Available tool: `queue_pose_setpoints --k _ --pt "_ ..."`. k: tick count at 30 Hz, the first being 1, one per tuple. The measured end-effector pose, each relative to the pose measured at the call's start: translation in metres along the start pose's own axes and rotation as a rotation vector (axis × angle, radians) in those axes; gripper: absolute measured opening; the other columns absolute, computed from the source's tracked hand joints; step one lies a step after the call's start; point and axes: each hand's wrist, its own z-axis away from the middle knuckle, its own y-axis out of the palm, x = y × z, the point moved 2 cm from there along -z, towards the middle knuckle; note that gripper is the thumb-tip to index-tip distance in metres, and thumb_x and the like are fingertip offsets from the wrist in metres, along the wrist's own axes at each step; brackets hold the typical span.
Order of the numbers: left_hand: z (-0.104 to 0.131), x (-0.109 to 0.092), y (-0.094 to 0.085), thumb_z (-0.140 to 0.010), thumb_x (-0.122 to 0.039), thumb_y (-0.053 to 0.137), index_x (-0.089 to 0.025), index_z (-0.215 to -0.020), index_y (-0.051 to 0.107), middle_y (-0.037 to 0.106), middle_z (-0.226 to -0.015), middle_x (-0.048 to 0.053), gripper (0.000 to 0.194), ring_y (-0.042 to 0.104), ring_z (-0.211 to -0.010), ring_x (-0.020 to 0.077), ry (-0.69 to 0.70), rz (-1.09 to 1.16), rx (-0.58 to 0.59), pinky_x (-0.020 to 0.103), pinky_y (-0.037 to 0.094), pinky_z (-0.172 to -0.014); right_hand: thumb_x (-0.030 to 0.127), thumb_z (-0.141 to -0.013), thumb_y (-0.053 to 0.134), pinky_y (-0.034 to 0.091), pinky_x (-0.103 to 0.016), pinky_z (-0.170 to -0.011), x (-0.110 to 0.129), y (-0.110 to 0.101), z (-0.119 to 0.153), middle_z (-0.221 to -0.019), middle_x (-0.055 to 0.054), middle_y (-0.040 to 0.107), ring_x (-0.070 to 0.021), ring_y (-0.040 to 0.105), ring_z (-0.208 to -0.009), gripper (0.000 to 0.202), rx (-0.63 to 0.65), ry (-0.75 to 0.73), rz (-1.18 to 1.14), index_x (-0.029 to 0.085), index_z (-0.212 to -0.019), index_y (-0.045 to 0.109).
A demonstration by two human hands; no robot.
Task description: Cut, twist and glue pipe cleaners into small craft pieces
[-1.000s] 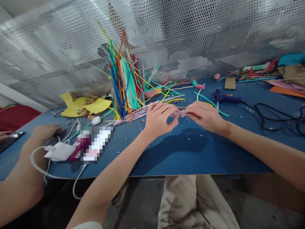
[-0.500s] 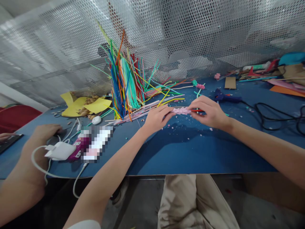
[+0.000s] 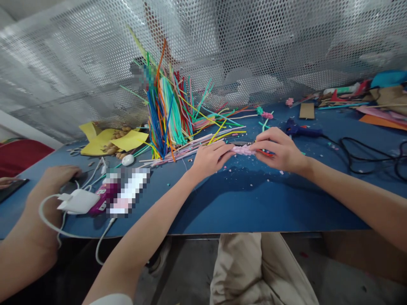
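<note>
A pale pink, bumpy chenille piece (image 3: 243,150) stretches level between my two hands, just above the table. The fingertips of my left hand (image 3: 211,159) pinch its left end. My right hand (image 3: 280,150) grips the other end between thumb and fingers. Below the right fingers shows a red-orange object (image 3: 264,153); whether it is held or lies behind cannot be made out. Pink and white scraps are scattered on the blue table (image 3: 229,207) around the hands. Long pink chenille stems (image 3: 178,156) lie just beyond the left hand.
A tall bundle of coloured chenille stems (image 3: 171,112) stands behind. At right are a blue glue gun (image 3: 303,129), its black cord (image 3: 352,154) and cardboard (image 3: 307,111). Another person's arm (image 3: 38,212), a white charger (image 3: 79,201) and a blurred phone (image 3: 130,192) are at left.
My right fingers have shifted slightly left along the pink piece, and more of the red-orange object shows under them. My left hand has barely moved.
</note>
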Motion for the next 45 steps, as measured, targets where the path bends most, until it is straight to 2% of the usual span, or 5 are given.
queue_pose_setpoints --k 8,17,26,37,45 --pt "0.0 0.0 -0.001 -0.099 -0.041 0.058 -0.026 -0.113 0.074 0.078 -0.093 0.003 0.026 0.072 -0.076 0.0136 -0.054 -0.023 -0.112 0.024 0.049 -0.066 0.017 -0.084 0.062 0.054 -0.044 -0.086 0.001 -0.001 0.0 -0.105 -0.007 0.067 -0.0249 0.063 -0.096 0.037 0.011 0.014 -0.071 0.028 -0.12 0.064" --pt "0.002 0.0 0.001 -0.096 -0.035 0.064 -0.028 -0.111 0.075 0.079 -0.089 -0.002 0.02 0.069 -0.064 0.0122 -0.063 -0.05 -0.171 0.025 0.047 -0.061 0.024 -0.091 0.065 0.055 -0.042 -0.087 -0.007 0.001 -0.002 -0.099 -0.007 0.066 -0.0237 0.064 -0.096 0.013 -0.011 0.042 -0.022 0.025 -0.103 0.065" --pt "0.0 0.002 0.005 -0.099 -0.03 0.057 -0.023 -0.108 0.072 0.079 -0.098 0.003 0.019 0.075 -0.087 0.0174 -0.065 -0.009 -0.1 0.03 0.053 -0.082 0.038 -0.096 0.061 0.049 -0.031 -0.064 -0.013 0.01 0.002 -0.084 -0.003 0.064 -0.0156 0.057 -0.069 0.018 0.071 0.278 -0.06 0.022 -0.103 0.064" --pt "0.001 0.005 0.005 -0.1 -0.025 0.055 -0.022 -0.109 0.065 0.076 -0.104 0.004 0.014 0.07 -0.097 0.0199 -0.059 0.029 -0.057 0.036 0.048 -0.09 0.035 -0.098 0.058 0.049 -0.031 -0.071 -0.009 0.013 -0.001 -0.088 -0.003 0.073 -0.0159 0.062 -0.074 0.019 0.138 0.272 -0.066 0.022 -0.099 0.071" --pt "0.0 0.003 0.008 -0.094 -0.024 0.056 -0.017 -0.124 0.056 0.07 -0.114 0.01 0.031 0.063 -0.107 0.0246 -0.006 0.117 0.042 0.042 0.044 -0.102 0.033 -0.096 0.06 0.05 -0.031 -0.071 -0.007 0.02 0.002 -0.087 -0.004 0.076 -0.0171 0.065 -0.076 0.019 0.163 0.222 -0.056 0.021 -0.099 0.074"
